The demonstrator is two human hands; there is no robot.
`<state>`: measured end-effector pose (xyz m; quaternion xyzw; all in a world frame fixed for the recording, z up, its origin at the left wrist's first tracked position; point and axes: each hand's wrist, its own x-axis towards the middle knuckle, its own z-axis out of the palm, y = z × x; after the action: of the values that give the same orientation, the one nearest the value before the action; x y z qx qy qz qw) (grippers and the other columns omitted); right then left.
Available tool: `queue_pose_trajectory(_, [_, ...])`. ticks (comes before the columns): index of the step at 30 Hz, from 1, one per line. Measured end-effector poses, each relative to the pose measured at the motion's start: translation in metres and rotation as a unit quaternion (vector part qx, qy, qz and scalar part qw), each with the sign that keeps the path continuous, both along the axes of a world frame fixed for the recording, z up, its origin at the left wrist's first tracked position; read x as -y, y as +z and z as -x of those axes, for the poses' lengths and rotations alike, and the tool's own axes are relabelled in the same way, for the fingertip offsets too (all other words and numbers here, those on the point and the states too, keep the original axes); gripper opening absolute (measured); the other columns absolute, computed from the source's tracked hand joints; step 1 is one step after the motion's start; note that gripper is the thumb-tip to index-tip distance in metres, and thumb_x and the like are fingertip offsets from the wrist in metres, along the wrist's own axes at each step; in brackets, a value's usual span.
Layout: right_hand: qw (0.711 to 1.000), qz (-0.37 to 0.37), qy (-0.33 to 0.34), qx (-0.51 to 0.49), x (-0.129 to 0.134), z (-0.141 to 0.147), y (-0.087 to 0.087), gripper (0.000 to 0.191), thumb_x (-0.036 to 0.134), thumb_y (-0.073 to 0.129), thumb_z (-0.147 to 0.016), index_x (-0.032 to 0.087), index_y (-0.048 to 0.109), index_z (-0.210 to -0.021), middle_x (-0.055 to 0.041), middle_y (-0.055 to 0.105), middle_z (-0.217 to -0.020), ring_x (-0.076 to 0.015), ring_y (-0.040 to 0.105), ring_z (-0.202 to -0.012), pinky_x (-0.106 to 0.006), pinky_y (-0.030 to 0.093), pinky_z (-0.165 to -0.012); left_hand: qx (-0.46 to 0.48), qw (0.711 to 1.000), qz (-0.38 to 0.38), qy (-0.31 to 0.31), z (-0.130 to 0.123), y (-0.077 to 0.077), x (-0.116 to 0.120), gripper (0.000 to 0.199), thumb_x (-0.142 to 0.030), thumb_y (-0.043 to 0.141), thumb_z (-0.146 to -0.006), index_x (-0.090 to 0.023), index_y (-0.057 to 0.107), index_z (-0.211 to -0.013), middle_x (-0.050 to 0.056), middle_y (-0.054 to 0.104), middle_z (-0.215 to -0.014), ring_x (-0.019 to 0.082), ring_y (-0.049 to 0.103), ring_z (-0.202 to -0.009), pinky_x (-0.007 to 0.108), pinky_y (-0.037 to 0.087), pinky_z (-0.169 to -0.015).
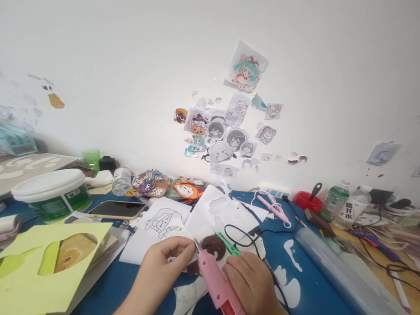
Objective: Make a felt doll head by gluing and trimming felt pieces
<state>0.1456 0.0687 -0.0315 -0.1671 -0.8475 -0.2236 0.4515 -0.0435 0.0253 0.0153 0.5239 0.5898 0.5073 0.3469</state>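
Observation:
My right hand [246, 283] is wrapped round the pink hot glue gun [219, 290], its nozzle pointing up and left. Beside the nozzle, my left hand [170, 259] has thumb and fingertips pressed together; what they pinch is too small to make out. A brown cut-out piece [213, 247] lies just beyond the gun. Green-handled scissors [228, 243] rest near my right knuckles. Behind my left hand lies a white sheet with a line drawing [162, 221]. Paper scraps [188, 299] are under the gun and between my wrists.
Left are yellow-green card [67, 283], a white-lidded tub [53, 185] and a phone [117, 209]. A black cable [249, 243] loops behind the gun. Right are a clear plastic roll [344, 279], bottles [354, 204] and a red bowl [308, 202]. Cut-out drawings hang on the wall.

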Motion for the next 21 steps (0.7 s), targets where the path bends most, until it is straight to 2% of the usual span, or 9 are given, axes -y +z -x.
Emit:
queue_pose_trajectory(11, [1.0, -0.013, 0.004, 0.004, 0.0031, 0.0015, 0.0043, 0.017, 0.003, 0.043, -0.077, 0.011, 0.058, -0.075, -0.0097, 0.061, -0.065, -0.0187, 0.049, -0.061, -0.031, 0.039, -0.053, 0.014, 1.0, -0.001, -0.007, 0.0019, -0.0024, -0.0004, 0.022, -0.037, 0.055, -0.07, -0.018, 0.059, -0.058, -0.005, 0.052, -0.049, 0.012, 0.048, -0.05, 0.022, 0.039, -0.051])
queue_pose_trajectory(21, [0.999, 0.031, 0.017, -0.013, 0.0007, 0.0038, -0.002, 0.017, 0.009, 0.04, -0.081, 0.014, 0.055, -0.075, -0.0084, 0.059, -0.066, -0.0176, 0.044, -0.059, -0.03, 0.034, -0.051, 0.081, 0.997, 0.011, 0.002, -0.0018, 0.0007, -0.0001, 0.018, -0.034, 0.057, -0.063, -0.018, 0.056, -0.055, -0.007, 0.046, -0.046, 0.009, 0.043, -0.047, 0.02, 0.036, -0.049])
